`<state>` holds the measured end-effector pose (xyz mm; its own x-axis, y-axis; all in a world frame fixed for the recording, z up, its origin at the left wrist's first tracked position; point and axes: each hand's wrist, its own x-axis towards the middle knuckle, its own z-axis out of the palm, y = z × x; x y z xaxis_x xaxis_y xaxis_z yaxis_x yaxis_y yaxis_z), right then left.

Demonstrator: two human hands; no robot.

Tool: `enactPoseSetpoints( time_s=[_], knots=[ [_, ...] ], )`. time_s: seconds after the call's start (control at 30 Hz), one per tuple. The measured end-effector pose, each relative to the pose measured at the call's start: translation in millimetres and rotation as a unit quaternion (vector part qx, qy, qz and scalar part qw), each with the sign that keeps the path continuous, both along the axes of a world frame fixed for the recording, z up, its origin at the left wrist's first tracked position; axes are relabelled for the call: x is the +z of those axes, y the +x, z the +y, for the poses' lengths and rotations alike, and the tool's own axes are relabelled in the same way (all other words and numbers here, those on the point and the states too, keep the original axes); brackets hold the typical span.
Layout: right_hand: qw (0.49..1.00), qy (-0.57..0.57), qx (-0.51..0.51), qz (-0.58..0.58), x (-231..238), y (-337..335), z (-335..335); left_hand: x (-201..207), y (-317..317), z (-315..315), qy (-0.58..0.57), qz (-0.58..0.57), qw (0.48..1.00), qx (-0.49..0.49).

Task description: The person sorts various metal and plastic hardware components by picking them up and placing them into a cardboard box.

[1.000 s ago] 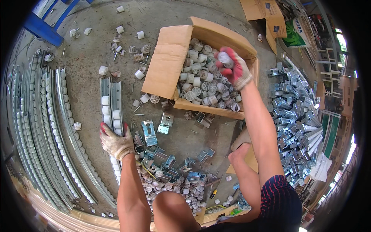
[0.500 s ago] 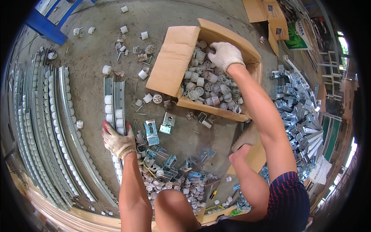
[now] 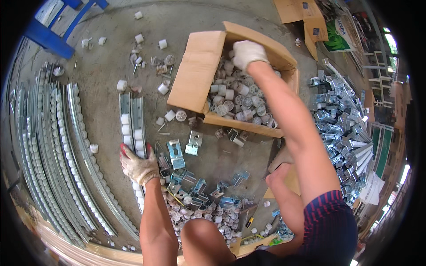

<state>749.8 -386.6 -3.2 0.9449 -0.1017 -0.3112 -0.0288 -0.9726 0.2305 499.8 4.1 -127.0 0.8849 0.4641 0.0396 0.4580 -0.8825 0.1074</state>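
Observation:
My left hand [image 3: 138, 165], in a white knit glove with red fingertips, straddles a pair of metal rails [image 3: 132, 106] lined with white rollers [image 3: 126, 129]. Its thumb and fingers close round the rails from either side. Over at the open cardboard box [image 3: 195, 75], my right hand [image 3: 249, 54], also gloved, reaches in near the far wall. Its fingers curl down above the loose white rollers [image 3: 242, 91] that fill the box; what they hold, if anything, is hidden.
Several roller-lined rails [image 3: 66, 142] lie at the left. Metal brackets [image 3: 191, 186] and more rollers [image 3: 208, 221] are piled by my knees. A large heap of brackets [image 3: 339, 128] stands at the right. Blue metal legs [image 3: 49, 37] rise at the far left; a yellow cutter [image 3: 249, 221] lies close by.
My right hand has shifted slightly left and farther into the box's far end. My left hand keeps its hold on the rails; the whole view has shifted a little.

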Motion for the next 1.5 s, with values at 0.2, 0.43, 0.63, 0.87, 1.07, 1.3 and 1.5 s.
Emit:
enactPoseSetpoints(
  time_s=[0.2, 0.43, 0.63, 0.87, 1.07, 1.3, 1.5],
  knots=[
    [0.931, 0.365, 0.007, 0.002, 42.9, -172.8, -2.3, -11.4, -3.5, 19.2, 0.084, 0.026, 0.996, -0.010],
    [0.732, 0.214, 0.164, 0.626, -9.5, -442.0, 74.2, -22.3, -5.2, 14.8, 0.037, -0.027, 0.998, -0.036],
    [0.650, 0.294, 0.089, 0.695, -30.0, -498.7, 78.1, -22.1, -6.4, 9.3, 0.040, -0.037, 0.998, -0.036],
    [0.768, 0.346, -0.182, 0.508, -26.0, -396.1, 38.5, -16.4, -4.1, 10.2, 0.040, -0.006, 0.999, -0.017],
    [0.838, 0.461, -0.291, 0.021, 38.7, -226.2, -20.6, -3.4, -5.1, 16.0, 0.057, 0.006, 0.998, -0.006],
    [0.935, -0.009, -0.351, -0.056, -116.8, -111.9, -133.6, -6.6, -0.7, 0.4, 0.030, 0.011, 0.999, -0.017],
    [0.954, 0.211, -0.190, -0.093, -39.7, -115.0, 75.1, -2.3, -3.3, 3.1, 0.032, 0.012, 0.999, -0.016]
  ],
)
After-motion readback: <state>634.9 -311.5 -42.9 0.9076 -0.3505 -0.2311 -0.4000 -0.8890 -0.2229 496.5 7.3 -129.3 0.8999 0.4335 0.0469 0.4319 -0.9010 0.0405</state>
